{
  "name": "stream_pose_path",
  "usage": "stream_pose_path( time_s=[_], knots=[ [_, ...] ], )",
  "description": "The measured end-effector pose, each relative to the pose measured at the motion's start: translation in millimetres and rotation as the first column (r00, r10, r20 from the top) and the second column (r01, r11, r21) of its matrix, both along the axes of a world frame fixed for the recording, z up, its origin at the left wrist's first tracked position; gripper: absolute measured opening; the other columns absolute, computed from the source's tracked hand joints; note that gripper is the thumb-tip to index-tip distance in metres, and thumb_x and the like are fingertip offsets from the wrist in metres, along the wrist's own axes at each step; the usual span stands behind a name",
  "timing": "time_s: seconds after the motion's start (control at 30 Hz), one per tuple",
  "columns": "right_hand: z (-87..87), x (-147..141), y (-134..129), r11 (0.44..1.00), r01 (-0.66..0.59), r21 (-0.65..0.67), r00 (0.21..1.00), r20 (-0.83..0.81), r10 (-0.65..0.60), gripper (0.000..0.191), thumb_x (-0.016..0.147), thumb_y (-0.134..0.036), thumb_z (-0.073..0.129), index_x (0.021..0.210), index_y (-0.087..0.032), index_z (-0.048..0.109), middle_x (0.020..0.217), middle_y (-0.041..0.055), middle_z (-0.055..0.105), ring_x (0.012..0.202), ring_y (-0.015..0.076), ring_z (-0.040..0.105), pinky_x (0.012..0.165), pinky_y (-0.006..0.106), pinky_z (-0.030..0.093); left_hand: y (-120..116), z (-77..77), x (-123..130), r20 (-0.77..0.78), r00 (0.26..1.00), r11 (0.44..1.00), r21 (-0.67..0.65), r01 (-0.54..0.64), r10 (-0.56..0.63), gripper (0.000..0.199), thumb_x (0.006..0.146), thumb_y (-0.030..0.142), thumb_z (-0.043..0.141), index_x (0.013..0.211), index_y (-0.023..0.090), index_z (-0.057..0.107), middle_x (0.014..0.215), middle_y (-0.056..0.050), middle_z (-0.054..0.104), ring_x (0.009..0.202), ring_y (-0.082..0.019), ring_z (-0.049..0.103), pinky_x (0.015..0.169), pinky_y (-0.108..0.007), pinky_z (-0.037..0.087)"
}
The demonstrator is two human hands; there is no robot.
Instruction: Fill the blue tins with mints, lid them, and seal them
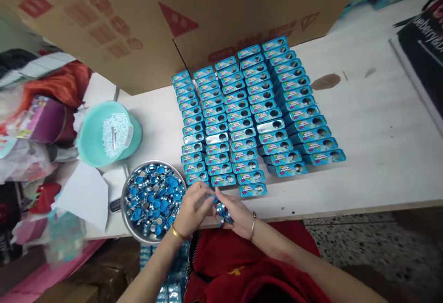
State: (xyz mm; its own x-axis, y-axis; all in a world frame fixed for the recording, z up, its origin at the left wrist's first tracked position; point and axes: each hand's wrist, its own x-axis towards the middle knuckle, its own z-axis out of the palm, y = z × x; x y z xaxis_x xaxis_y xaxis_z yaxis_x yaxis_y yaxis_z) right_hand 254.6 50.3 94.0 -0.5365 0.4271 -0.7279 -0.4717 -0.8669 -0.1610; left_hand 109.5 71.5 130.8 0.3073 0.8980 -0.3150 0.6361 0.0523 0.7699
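Observation:
My right hand (237,210) curls around several small blue-and-silver caps (224,214) at the table's front edge. Close beside it, my left hand (195,207) is closed, its fingertips together at a blue cap by the right thumb; the fingers partly hide that cap. To the left of my hands, a round metal pan (152,163) with a dark handle is full of the same kind of caps. Just beyond my hands stand rows of small blue printed tins (252,190), many showing a round dark or silvery spot on top.
A large cardboard box (138,26) stands behind the tins. At the left are a turquoise tub (90,143) with pale beads inside, a white sheet of paper (85,192) and bagged clutter. A dark printed box (424,49) lies at the far right.

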Motion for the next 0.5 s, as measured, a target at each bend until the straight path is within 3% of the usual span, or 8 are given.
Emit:
stream_pose_path(
  time_s=[0.1,0.17,0.3,0.5],
  knots=[
    [1.3,-2,5,1.000,0.029,-0.013,1.000,-0.004,-0.029,0.048,0.067,-0.059,0.071,0.081,-0.014,0.061,0.058,-0.0030,0.057,0.038,0.0044,0.043,0.031,0.016,0.015,18,-15.8,-8,-0.116,0.962,0.965,-0.063,-0.255,0.247,0.016,0.084,0.033,0.053,0.081,0.018,0.057,0.074,-0.002,0.058,0.070,-0.014,0.053,0.067,-0.026,0.042],
    [1.9,0,7,0.998,0.061,-0.013,0.998,-0.003,-0.062,0.040,0.069,-0.050,0.072,0.083,-0.014,0.062,0.060,-0.0021,0.058,0.041,0.0048,0.044,0.032,0.016,0.016,33,-29.0,-13,-0.257,0.921,0.939,-0.107,-0.327,0.292,0.014,0.079,0.032,0.059,0.078,0.018,0.054,0.067,0.000,0.055,0.062,-0.013,0.051,0.061,-0.024,0.038],
    [7.8,5,11,0.993,0.119,-0.022,0.992,0.030,-0.119,0.026,0.068,-0.034,0.070,0.083,-0.014,0.063,0.064,-0.0010,0.060,0.046,0.0058,0.048,0.034,0.016,0.020,57,-41.3,-14,-0.552,0.825,0.949,-0.180,-0.260,0.122,0.020,0.076,0.036,0.061,0.068,0.020,0.054,0.066,-0.002,0.059,0.068,-0.017,0.056,0.062,-0.026,0.034],
    [12.7,10,14,0.990,0.133,0.042,0.991,0.026,-0.134,0.033,0.069,-0.041,0.073,0.087,-0.017,0.059,0.065,-0.0016,0.062,0.042,0.0057,0.044,0.032,0.016,0.016,76,-29.7,-8,-0.710,0.682,0.934,-0.339,-0.111,-0.176,0.034,0.082,0.049,0.052,0.072,0.019,0.063,0.085,-0.011,0.068,0.088,-0.026,0.063,0.067,-0.030,0.040]
  ],
)
